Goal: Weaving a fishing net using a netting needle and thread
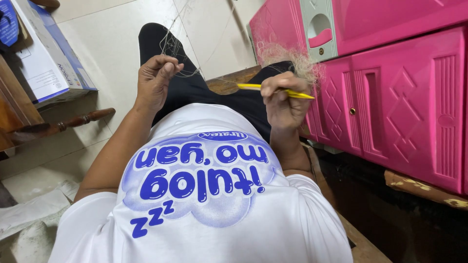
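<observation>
Pale floor tiles and a pink plastic cabinet frame the scene: at centre, the left hand pinches thin clear threads, while the right hand grips a yellow netting needle beside pale tangled fibre.

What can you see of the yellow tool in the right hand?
The yellow tool is a slim, flat, plastic-looking strip that tapers to a point at its right end. It lies nearly level, tilted slightly down to the right, above the lap in dark trousers. The right hand pinches it around the middle, so that stretch is hidden. Fine pale thread, partly a fuzzy tangle, sits just behind it; whether thread is wound on the tool cannot be told.
</observation>
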